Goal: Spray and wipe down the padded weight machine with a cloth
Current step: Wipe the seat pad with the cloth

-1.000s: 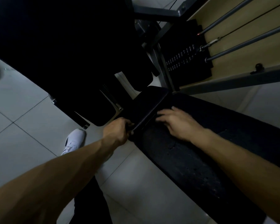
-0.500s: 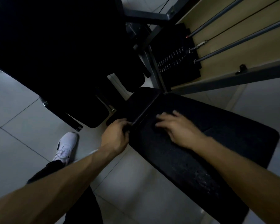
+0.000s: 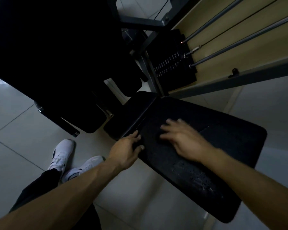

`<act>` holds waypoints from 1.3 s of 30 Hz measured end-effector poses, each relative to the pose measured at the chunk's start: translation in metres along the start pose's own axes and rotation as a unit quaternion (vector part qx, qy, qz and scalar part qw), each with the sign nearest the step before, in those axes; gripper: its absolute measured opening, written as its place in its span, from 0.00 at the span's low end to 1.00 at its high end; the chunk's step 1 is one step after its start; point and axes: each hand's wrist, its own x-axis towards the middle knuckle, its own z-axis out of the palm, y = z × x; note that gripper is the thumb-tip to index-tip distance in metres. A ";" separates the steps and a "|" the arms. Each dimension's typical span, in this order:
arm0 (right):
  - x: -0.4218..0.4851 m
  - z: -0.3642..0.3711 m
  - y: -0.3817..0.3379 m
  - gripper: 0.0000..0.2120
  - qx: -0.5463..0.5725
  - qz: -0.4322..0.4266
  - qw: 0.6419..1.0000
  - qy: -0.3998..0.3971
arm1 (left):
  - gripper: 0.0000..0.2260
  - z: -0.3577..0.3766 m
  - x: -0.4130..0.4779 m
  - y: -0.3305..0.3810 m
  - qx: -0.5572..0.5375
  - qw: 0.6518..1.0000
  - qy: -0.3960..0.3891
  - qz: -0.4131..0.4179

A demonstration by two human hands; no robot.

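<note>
Change: we see the right hand [image 3: 183, 140] has slid from the seam back toward us along the long black padded seat [image 3: 223, 146] of the weight machine, and it is now blurred mid-stroke. The left hand [image 3: 126, 148] has loosened from a fist.
Meaning: we judge the wipe is under way. The wet spray droplets [image 3: 199, 181] nearer us are still unwiped.
Left hand: it pinches the seat's corner loosely between thumb and fingers, steadying it.
Right hand: its fingers [image 3: 170, 122] are spread wide and flat on the seat.
Cloth: a dark patch lies under the fingers, but we cannot tell whether it is the cloth.
Around: a smaller black pad [image 3: 131, 112] touches the seat at the seam. A black weight stack [image 3: 171, 65] and steel guide rods [image 3: 239, 39] stand beyond, with white trainers [image 3: 63, 153] on the pale tiled floor [image 3: 15, 130].
In the way: nothing lies on the seat ahead. The dim light hides streaks.
</note>
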 end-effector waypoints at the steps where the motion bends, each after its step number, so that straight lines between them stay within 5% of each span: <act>1: 0.008 -0.009 0.016 0.22 -0.013 0.063 0.998 0.021 | 0.24 0.001 0.000 0.000 0.004 1.000 -0.008 -0.004; 5: 0.025 -0.014 0.022 0.24 0.024 0.166 0.984 0.061 | 0.25 0.001 0.001 -0.001 0.011 1.000 -0.008 -0.006; 11: -0.029 0.017 -0.077 0.21 0.106 -0.031 0.992 -0.063 | 0.25 -0.005 0.001 0.005 0.031 0.999 -0.028 -0.011; 14: -0.046 0.002 -0.059 0.22 0.086 -0.067 0.991 -0.077 | 0.25 -0.008 0.001 0.011 0.029 0.998 -0.043 -0.030; 18: -0.026 -0.027 0.014 0.23 -0.014 0.123 0.991 0.050 | 0.29 -0.010 0.001 0.032 0.036 0.996 -0.048 -0.064; 21: -0.011 -0.030 0.025 0.24 -0.007 0.208 0.975 0.080 | 0.30 0.000 -0.006 0.052 0.056 0.996 -0.075 0.001; 27: -0.070 0.003 -0.066 0.21 0.072 0.006 0.997 0.028 | 0.27 0.000 -0.009 0.053 0.083 0.991 -0.097 0.033; 31: -0.108 -0.007 -0.066 0.22 0.091 -0.096 0.988 -0.077 | 0.27 0.000 -0.011 0.053 0.089 0.989 -0.111 0.034; 35: -0.087 -0.036 -0.005 0.26 0.036 0.059 0.998 0.007 | 0.27 0.002 -0.014 0.060 0.074 0.991 -0.107 0.017; 39: -0.063 -0.040 0.032 0.24 0.002 0.219 0.969 0.114 | 0.32 0.007 -0.013 0.075 0.055 0.991 -0.112 -0.040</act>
